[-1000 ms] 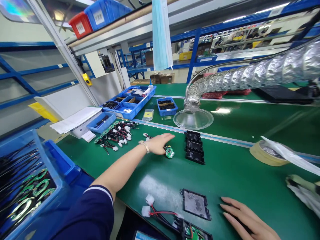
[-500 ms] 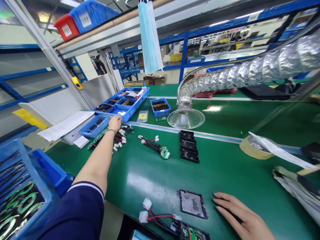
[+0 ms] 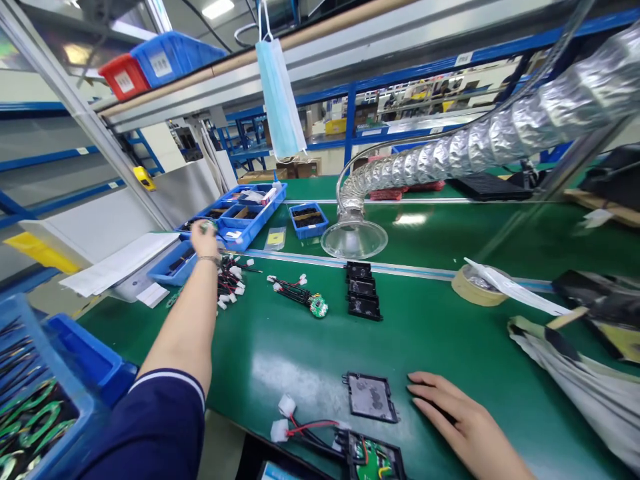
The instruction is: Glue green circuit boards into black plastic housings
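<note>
My left hand [image 3: 204,243] is stretched out at the far left of the bench, closed on a small green circuit board [image 3: 208,227], with what look like blurred wires trailing right. Below it lies a heap of wire harnesses with white connectors [image 3: 231,280]. My right hand [image 3: 455,417] rests on the green bench, its fingers extended and holding nothing. Just left of its fingertips is a flat black plastic cover [image 3: 371,397] with a grey inner face. Nearer me is a black housing [image 3: 375,460] with a green board inside and red and black wires to white connectors [image 3: 280,430].
A round wired board [image 3: 318,305] and several black cases [image 3: 362,299] lie mid-bench. Behind them hangs an extraction hood [image 3: 354,240] on a foil duct. Blue parts trays [image 3: 245,230] stand at the back left, a tape roll [image 3: 475,290] at right, a blue bin [image 3: 93,407] at near left.
My left hand has lifted from the harness heap and moved slightly left and up, with a green board now showing in it. My right hand stays beside the cover. The view has shifted.
</note>
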### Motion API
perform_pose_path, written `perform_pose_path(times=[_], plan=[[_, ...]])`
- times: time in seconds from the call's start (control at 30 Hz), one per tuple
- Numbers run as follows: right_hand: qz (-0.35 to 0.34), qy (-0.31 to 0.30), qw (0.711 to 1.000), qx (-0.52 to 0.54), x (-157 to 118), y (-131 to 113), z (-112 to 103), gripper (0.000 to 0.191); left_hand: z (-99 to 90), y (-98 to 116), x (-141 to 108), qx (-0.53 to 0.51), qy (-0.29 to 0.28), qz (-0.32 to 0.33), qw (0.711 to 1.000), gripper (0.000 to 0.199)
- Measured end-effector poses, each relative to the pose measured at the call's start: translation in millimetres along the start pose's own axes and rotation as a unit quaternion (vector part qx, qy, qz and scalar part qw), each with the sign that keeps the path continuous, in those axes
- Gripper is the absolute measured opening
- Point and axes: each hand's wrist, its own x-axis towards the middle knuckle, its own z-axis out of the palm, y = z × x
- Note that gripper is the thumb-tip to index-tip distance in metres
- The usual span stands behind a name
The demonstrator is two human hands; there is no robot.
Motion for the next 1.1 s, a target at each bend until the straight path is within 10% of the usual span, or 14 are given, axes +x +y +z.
perform_pose_path(times=[0.13,0.2,0.33,0.43,0.57,0.87,1.1], plan=[[-0.002,-0.004,1.000,0.009,1,-1,0,0.046,-40.0,27,35,-0.224,0.154,0.091,0.958,0.018],[0.000,-0.009,1.000,0.010,1,-2,0,0.046,-35.4,47,24,-0.251,0.140,0.192,0.938,0.016],[0.011,-0.010,1.000,0.011,0,-3,0,0.045,16.5,88,-47,-0.157,-0.082,0.302,0.937,0.011],[0.022,-0.014,1.000,0.014,-1,-4,0,0.044,52.6,102,-103,0.022,-0.335,0.391,0.857,0.019],[0.026,-0.012,0.999,0.019,-3,-5,1,0.044,67.1,92,-136,0.077,-0.489,0.400,0.771,0.051],[0.021,-0.012,0.999,0.021,-3,-6,1,0.042,72.3,50,-117,-0.008,-0.363,0.172,0.916,0.038],[0.034,-0.017,0.998,0.047,-4,-3,1,0.040,36.6,67,-82,-0.185,-0.170,0.060,0.966,0.024]])
